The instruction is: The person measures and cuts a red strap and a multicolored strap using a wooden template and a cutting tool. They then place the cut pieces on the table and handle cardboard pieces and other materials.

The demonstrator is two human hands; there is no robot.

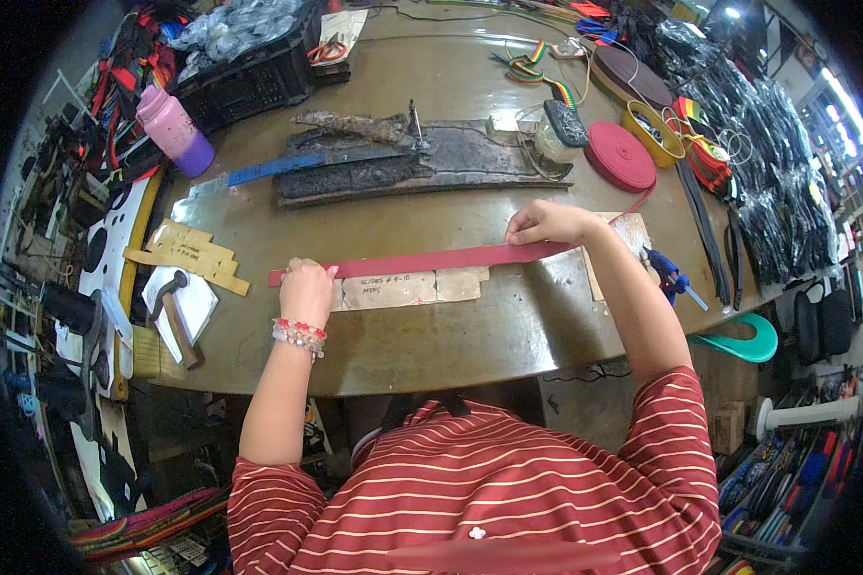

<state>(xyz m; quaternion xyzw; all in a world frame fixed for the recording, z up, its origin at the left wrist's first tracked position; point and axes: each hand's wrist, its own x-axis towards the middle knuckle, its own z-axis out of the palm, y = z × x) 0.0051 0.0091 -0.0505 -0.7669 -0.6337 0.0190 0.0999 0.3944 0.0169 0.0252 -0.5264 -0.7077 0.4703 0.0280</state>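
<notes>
Straight across, red strap (422, 262) runs between left fingers (302, 272) and right fingers (521, 233), both pinching it.

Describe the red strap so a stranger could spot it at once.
Start at the big brown table and find its near side, where the left hand and right hand are. The strap runs between them, along the far side of a tan card. It is pulled out long and flat, unlike the red roll beyond, wound into a disc.
</notes>
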